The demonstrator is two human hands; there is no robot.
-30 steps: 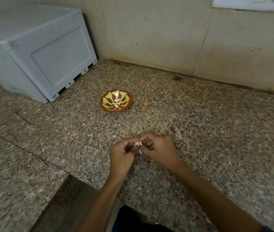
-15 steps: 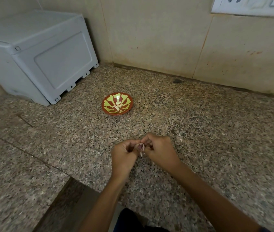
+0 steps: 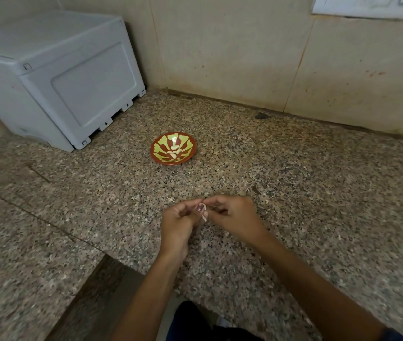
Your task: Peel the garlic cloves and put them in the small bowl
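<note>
A garlic clove [image 3: 201, 208] is being held just above the speckled granite counter [image 3: 294, 193], pinched between the fingertips of both hands, with a pale strip of skin [image 3: 205, 217] hanging down from it. The left hand [image 3: 178, 221] is curling its fingers and thumb around the clove from the left, and the right hand [image 3: 235, 217] is pinching it from the right, fingers bent inward. Well apart from the hands, farther back on the counter, the small bowl [image 3: 173, 151], red-brown with a yellow-green pattern, is sitting upright and holding a few pale peeled cloves [image 3: 174, 151]. A grey plastic box [image 3: 55, 77] is standing at the back left against the beige tiled wall [image 3: 232, 52]
</note>
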